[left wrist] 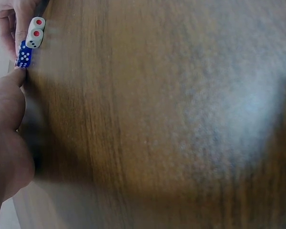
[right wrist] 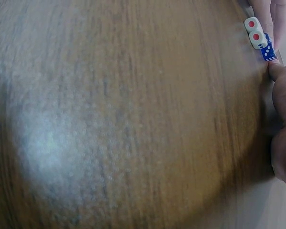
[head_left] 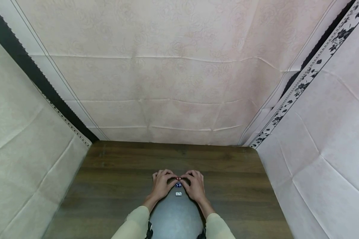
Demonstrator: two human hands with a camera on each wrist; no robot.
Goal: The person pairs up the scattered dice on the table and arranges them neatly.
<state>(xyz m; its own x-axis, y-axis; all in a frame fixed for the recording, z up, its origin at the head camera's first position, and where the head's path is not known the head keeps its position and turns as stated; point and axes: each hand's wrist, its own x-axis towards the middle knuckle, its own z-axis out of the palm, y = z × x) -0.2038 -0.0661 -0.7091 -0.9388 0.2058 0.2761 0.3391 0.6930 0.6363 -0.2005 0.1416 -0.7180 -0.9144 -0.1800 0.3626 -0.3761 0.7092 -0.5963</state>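
Note:
Two red dice (head_left: 178,178) sit side by side on the wooden table, between my hands. My left hand (head_left: 162,184) pinches the left one with thumb and index finger; my right hand (head_left: 195,184) does the same at the right one. Just nearer to me lies a pair of blue dice (head_left: 178,185), and nearer still a pair of white dice (head_left: 178,194). In the left wrist view, the white dice (left wrist: 35,33) show red single pips in front of the blue dice (left wrist: 24,55). Both wrist views hide the red dice behind the blue dice (right wrist: 269,52) and the fingers.
The brown wooden table (head_left: 113,179) stretches out around both hands. A pale cloth (head_left: 167,99) hangs behind its far edge, with more cloth along the left and right sides. A bright light reflection lies on the tabletop close to me.

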